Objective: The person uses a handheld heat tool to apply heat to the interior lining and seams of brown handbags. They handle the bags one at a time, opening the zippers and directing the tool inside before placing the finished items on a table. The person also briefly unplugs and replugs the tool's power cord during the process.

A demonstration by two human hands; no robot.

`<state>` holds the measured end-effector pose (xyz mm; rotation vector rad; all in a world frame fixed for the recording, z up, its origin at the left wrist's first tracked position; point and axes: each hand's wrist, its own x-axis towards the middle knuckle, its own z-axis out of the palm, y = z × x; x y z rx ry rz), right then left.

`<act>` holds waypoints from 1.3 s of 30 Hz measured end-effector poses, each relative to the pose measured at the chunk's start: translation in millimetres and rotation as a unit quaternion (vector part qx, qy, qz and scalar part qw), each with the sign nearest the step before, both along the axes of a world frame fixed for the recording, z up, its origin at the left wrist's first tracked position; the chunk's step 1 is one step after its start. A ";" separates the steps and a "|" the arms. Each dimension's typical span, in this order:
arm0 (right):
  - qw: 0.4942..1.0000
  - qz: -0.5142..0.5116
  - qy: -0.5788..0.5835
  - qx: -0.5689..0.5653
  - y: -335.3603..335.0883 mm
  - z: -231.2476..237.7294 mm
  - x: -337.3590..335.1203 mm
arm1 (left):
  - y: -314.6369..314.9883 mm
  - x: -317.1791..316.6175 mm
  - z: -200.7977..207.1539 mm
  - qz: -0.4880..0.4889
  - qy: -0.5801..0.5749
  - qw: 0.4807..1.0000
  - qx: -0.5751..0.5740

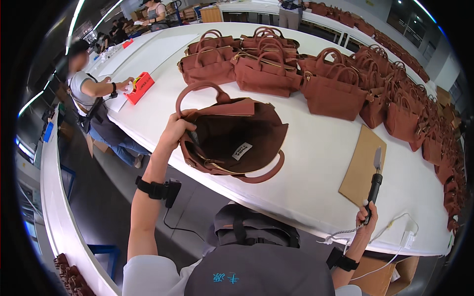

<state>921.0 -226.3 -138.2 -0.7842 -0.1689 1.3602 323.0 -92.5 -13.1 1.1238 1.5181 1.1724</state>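
Just right of the left hand (175, 130), which pinches its edge, the brown bag (232, 134) gapes; well apart, the right hand (366, 214) wraps a black-handled tool (376, 186): seemingly readying to work, next calling for a steady approach

Head-worn fisheye, looking down and forward across white table (313, 165), close range.

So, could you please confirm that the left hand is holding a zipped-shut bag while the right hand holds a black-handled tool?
Not quite: the bag is open, not zipped shut; the head view shows a white label inside it. The left hand does hold it, and the right hand the black-handled tool.
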 end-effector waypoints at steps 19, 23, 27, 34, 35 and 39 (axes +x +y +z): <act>0.990 -0.079 0.099 0.060 88.2 -29.0 -96.5 | 79.5 -399.4 -67.5 0.247 -0.327 0.912 0.017; 0.988 -0.148 -0.006 0.051 80.2 -2.2 -124.8 | 145.2 -448.7 -87.0 0.189 -0.350 0.917 0.007; 0.981 -0.189 -0.025 0.030 63.1 3.9 -133.4 | 182.9 -485.1 -120.7 0.186 -0.033 0.967 -0.171; 0.979 -0.200 0.022 -0.021 43.2 -0.5 -140.4 | 199.5 -571.9 -125.2 0.205 0.409 0.889 -0.026; 0.976 -0.216 0.012 -0.023 33.9 9.6 -143.8 | 210.7 -527.1 -118.1 0.213 0.257 0.934 -0.126; 0.982 -0.191 -0.004 -0.006 49.9 7.8 -146.8 | 196.1 -501.0 -82.9 0.400 0.542 0.729 0.122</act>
